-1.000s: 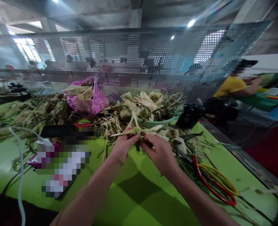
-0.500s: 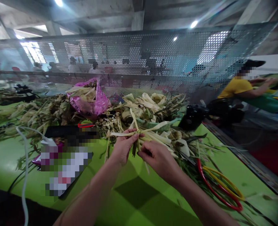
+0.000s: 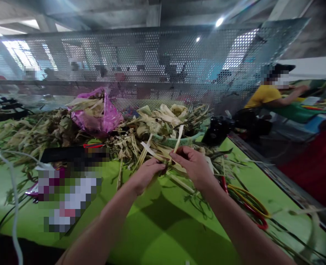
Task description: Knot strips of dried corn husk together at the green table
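Note:
Both my hands work on a small bundle of pale leaf strips (image 3: 163,152) held above the green table (image 3: 157,228). My left hand (image 3: 144,176) is closed, pinching the bundle from below at its knot. My right hand (image 3: 194,167) is closed on a strip, with one strip end sticking up past its fingers. Behind the hands lies a heap of dried leaves and husks (image 3: 140,132) piled over a teal basket (image 3: 179,140).
A pink plastic bag (image 3: 98,116) full of husks sits behind left. Red and yellow rings (image 3: 249,206) lie right of my right arm. A white cable (image 3: 12,191) and blurred packets lie left. A perforated metal screen (image 3: 151,66) backs the table. A person in yellow (image 3: 265,97) sits far right.
My right hand has risen from below the bundle to its right side, pulling a strip upward. The left hand dropped slightly and now grips from underneath. The view shifted a little.

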Demonstrator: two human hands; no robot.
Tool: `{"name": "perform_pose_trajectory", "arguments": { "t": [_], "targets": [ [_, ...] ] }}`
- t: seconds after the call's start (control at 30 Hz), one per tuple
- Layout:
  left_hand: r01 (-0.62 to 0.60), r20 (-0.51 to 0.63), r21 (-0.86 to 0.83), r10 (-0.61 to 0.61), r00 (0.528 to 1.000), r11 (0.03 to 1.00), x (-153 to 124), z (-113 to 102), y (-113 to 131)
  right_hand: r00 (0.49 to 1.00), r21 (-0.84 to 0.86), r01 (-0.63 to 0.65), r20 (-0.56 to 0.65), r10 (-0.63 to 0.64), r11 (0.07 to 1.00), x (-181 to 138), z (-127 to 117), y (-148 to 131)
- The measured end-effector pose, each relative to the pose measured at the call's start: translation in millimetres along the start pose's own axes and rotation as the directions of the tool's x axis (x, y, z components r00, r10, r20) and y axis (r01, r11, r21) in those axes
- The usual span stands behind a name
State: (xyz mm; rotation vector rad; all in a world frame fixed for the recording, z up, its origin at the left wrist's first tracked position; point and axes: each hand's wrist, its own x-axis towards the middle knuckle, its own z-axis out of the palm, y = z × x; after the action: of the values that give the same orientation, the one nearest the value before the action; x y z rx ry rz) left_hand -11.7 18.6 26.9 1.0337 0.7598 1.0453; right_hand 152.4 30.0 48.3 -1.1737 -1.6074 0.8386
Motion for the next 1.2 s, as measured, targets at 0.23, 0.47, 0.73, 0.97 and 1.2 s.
{"name": "perform_pose_trajectory", "arguments": {
  "t": [0.23,0.47,0.73,0.97,1.2],
  "targets": [
    [-0.1,-0.03,0.101,0.103,0.994,0.99,-1.1,5.2,-5.2,0.996,0.134,-0.046,-0.07,0.056,0.99,0.3,7.4,4.9],
    [-0.186,0.06,0.351,0.177,0.982,0.918,0.5,-1.3,-4.7,0.997,-0.117,-0.068,-0.03,0.065,0.991,3.9,-3.8,5.5],
    [-0.158,0.021,0.511,0.171,0.985,0.845,3.8,-2.7,-20.1,0.943,-0.317,0.329,0.163,-0.291,0.89,-8.5,1.0,-11.7],
    [-0.173,0.081,0.507,0.153,0.985,0.844,2.2,5.6,-24.1,0.963,-0.196,0.269,0.05,-0.265,0.943,-7.2,9.4,-7.1],
    [-0.154,0.113,0.516,0.111,0.987,0.843,-3.8,15.0,-37.3,0.973,-0.125,0.212,-0.064,-0.221,0.969,-7.3,11.5,-7.3]
  ]
}}
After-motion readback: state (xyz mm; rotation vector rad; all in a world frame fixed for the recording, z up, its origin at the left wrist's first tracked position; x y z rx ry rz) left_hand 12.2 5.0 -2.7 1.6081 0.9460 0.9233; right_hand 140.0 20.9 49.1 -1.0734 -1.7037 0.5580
